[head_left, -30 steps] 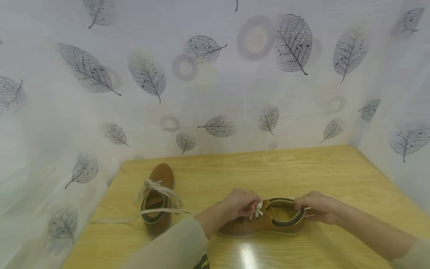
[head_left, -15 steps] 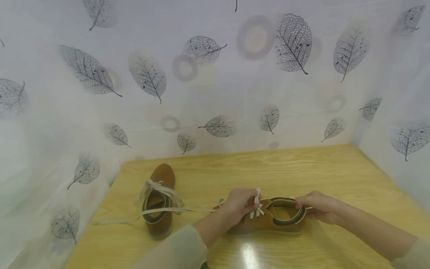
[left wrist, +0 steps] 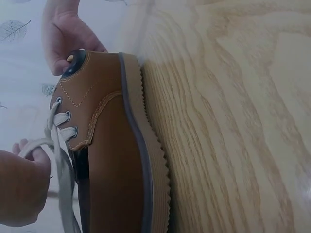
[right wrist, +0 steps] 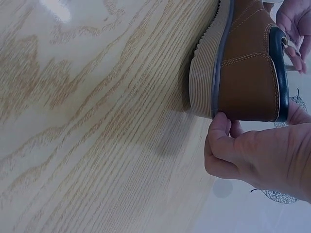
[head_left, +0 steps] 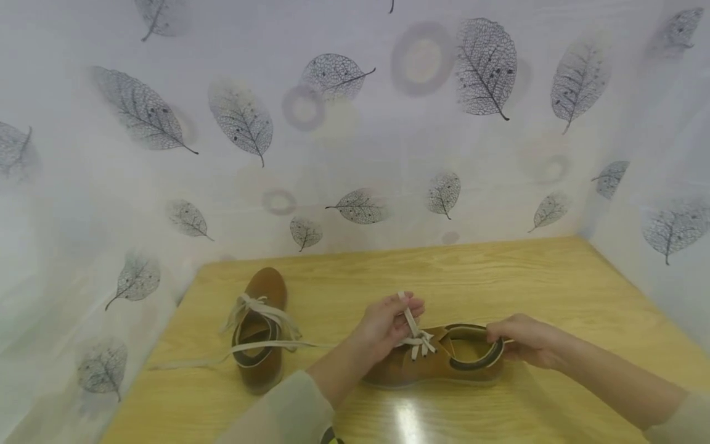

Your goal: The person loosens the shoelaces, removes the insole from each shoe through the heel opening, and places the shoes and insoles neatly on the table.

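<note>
A brown lace-up shoe lies on the table with its toe to the left and its dark-rimmed opening to the right. My left hand, over the front of this shoe, holds the white shoelace, which runs up from the eyelets to the fingers. In the left wrist view the lace loops over that hand. At the heel, my right hand grips the shoe's collar, thumb on the rim. The right wrist view shows its fingers against the heel.
Left of the hands stands a second brown shoe, toe pointing away, its white laces loose. One long lace trails across the wooden table. A leaf-patterned white sheet hangs behind and at both sides.
My left hand has lifted and shifted slightly left, drawing the shoelace up from the eyelets, with its fingers less bunched. My right hand stays at the heel.
</note>
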{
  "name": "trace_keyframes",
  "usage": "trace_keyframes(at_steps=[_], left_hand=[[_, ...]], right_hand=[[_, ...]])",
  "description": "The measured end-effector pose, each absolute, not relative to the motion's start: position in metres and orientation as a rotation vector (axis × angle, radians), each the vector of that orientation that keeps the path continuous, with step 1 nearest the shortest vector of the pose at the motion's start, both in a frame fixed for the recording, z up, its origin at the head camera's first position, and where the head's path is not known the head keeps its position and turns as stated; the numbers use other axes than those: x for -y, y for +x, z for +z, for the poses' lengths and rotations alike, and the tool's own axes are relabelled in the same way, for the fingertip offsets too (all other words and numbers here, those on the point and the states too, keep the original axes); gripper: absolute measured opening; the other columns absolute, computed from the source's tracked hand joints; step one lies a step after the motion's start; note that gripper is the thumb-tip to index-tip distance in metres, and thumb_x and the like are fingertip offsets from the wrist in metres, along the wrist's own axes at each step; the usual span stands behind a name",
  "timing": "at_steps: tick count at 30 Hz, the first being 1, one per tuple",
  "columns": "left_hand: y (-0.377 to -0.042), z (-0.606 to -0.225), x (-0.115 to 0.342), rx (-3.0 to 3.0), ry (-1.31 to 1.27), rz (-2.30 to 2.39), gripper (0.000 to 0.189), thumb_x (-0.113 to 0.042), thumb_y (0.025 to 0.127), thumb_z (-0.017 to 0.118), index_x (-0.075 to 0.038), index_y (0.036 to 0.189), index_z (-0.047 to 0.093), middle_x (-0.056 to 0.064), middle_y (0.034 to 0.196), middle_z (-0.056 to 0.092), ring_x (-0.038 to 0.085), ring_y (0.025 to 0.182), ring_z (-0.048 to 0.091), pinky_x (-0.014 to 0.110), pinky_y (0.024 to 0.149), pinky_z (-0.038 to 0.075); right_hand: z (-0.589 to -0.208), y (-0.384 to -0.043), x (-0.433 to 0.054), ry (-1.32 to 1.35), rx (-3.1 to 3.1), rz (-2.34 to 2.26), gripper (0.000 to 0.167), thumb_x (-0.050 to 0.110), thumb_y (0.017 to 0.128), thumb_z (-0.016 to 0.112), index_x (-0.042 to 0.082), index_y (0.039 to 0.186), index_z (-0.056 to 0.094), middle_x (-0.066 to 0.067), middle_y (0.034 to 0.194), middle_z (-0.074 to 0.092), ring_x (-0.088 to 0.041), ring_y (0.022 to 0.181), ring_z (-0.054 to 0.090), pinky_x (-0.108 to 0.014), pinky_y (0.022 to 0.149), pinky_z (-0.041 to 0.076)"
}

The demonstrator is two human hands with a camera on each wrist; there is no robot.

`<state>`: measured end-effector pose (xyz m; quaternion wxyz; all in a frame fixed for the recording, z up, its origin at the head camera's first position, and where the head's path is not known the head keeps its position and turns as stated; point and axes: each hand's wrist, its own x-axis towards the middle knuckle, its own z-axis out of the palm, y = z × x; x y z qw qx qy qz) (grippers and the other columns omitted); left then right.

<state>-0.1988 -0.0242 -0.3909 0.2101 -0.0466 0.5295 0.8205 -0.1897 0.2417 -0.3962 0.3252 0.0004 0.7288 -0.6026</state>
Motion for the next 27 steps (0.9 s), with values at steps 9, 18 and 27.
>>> trace_keyframes(at_steps=[9, 18, 27], left_hand=[[-0.204, -0.386, 0.033, -1.274, -0.126, 2.458, 0.041, -0.016, 0.098, 0.050, 0.000, 0.135, 0.044, 0.019, 0.134, 0.053, 0.030, 0.117, 0.057, 0.036, 0.093, 0.052], [-0.202, -0.375, 0.053, -1.274, -0.263, 2.601, 0.044, -0.025, 0.099, 0.049, -0.003, 0.137, 0.043, 0.015, 0.133, 0.054, 0.023, 0.116, 0.058, 0.033, 0.094, 0.051], [-0.201, -0.367, 0.075, -1.132, -0.467, 2.792, 0.042, -0.020, 0.099, 0.048, -0.005, 0.138, 0.042, 0.014, 0.132, 0.055, 0.024, 0.118, 0.057, 0.034, 0.098, 0.049]], right_hand=[[-0.395, -0.187, -0.243, 0.008, -1.921, -1.586, 0.013, 0.009, 0.080, 0.054, 0.011, 0.069, 0.060, -0.002, 0.090, 0.046, -0.018, 0.086, 0.048, -0.025, 0.078, 0.049], [-0.398, -0.188, -0.243, -0.021, -1.919, -1.603, 0.015, 0.010, 0.083, 0.054, 0.014, 0.070, 0.059, -0.001, 0.090, 0.048, -0.017, 0.086, 0.047, -0.026, 0.079, 0.049], [-0.398, -0.190, -0.246, -0.078, -1.886, -1.596, 0.016, 0.011, 0.087, 0.054, 0.014, 0.073, 0.060, -0.001, 0.092, 0.049, -0.017, 0.088, 0.048, -0.026, 0.081, 0.050]])
